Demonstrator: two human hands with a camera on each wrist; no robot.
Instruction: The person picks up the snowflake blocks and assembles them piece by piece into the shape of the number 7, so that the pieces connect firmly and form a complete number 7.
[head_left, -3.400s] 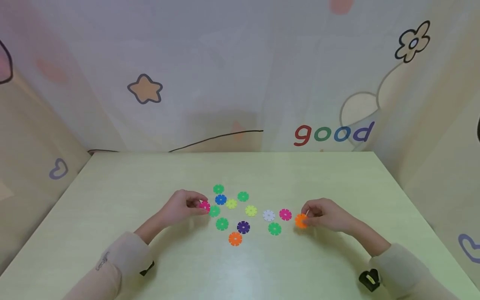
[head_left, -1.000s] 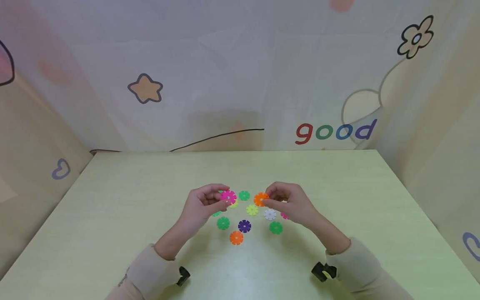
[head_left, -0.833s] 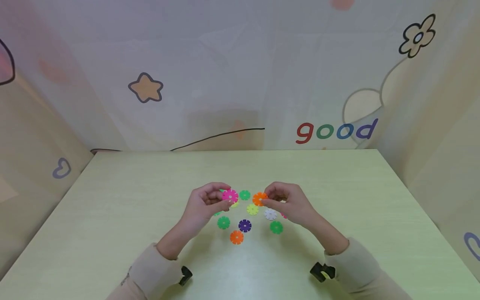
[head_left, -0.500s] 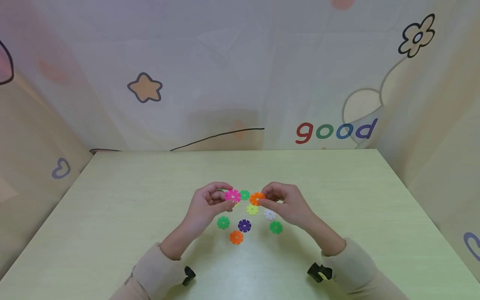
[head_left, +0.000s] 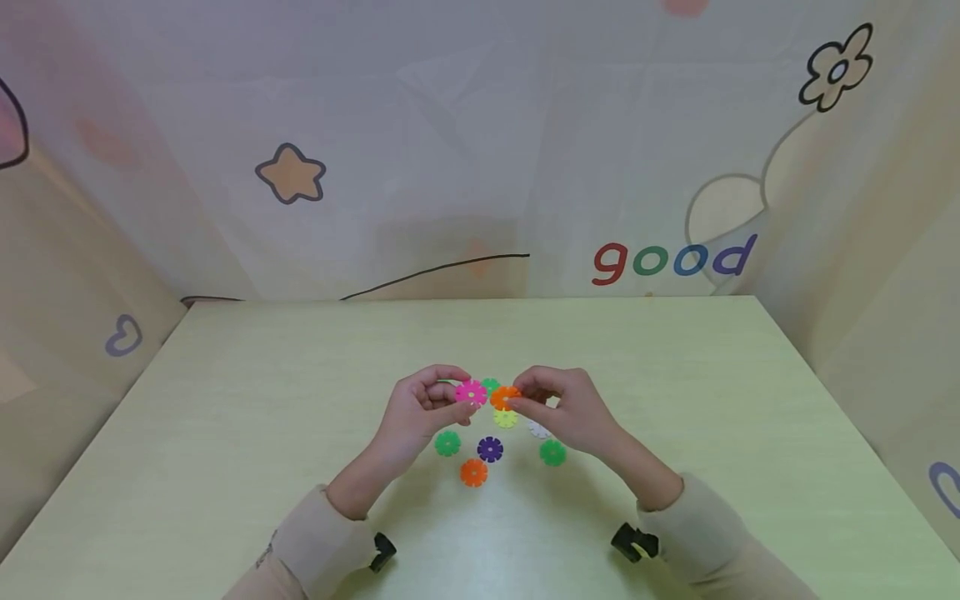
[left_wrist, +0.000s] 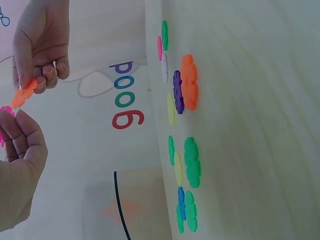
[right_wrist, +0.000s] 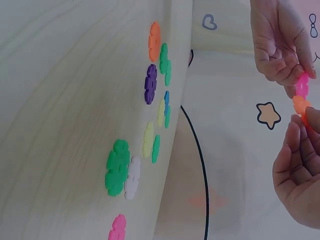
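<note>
Fourteen slotted discs are showing across the views: two are being held in the air and twelve are lying on the table [head_left: 262, 400]. Going left to right by where each colour begins, the twelve are making up five green discs [head_left: 447, 437], one blue disc [left_wrist: 181, 202], two yellow discs [head_left: 506, 420], one loose orange disc [head_left: 473, 478], one purple disc [head_left: 490, 455], one white disc [left_wrist: 165, 67] and one loose pink disc [right_wrist: 118, 229]. Above them, the left hand [head_left: 420, 415] is pinching the held pink disc [head_left: 465, 390] by its rim between thumb and forefinger, its other fingers bending inward. Just beside it, the held orange disc [head_left: 500, 395] is hanging between the two hands; whether the two rims are touching is hard to tell. Rightmost, the right hand [head_left: 576, 412] is gripping the far edge of that orange one between thumb and bent fingers.
</note>
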